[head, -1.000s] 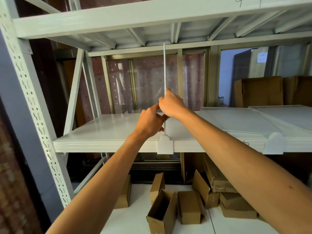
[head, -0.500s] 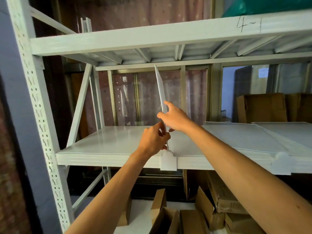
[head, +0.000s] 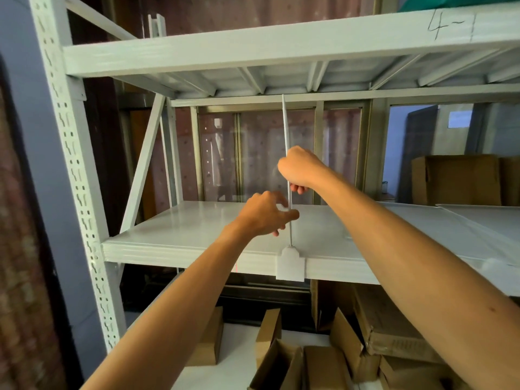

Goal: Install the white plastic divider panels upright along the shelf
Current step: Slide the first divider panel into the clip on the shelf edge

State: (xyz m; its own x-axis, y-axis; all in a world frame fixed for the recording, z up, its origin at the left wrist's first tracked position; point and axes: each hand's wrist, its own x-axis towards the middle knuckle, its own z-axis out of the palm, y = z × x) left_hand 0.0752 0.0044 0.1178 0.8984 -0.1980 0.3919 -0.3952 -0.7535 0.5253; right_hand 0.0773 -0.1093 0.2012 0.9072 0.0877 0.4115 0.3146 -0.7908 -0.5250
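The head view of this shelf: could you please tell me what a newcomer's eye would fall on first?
A thin white divider panel stands upright, edge-on, at the centre, its foot at a white clip on the shelf's front edge. The right hand grips it halfway up and the left hand pinches it lower down. Open cardboard boxes lie on the floor below.

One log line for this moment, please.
step: seating divider panel | panel: upright, foot at white front clip | right hand: grips it mid-height | left hand: pinches it lower down
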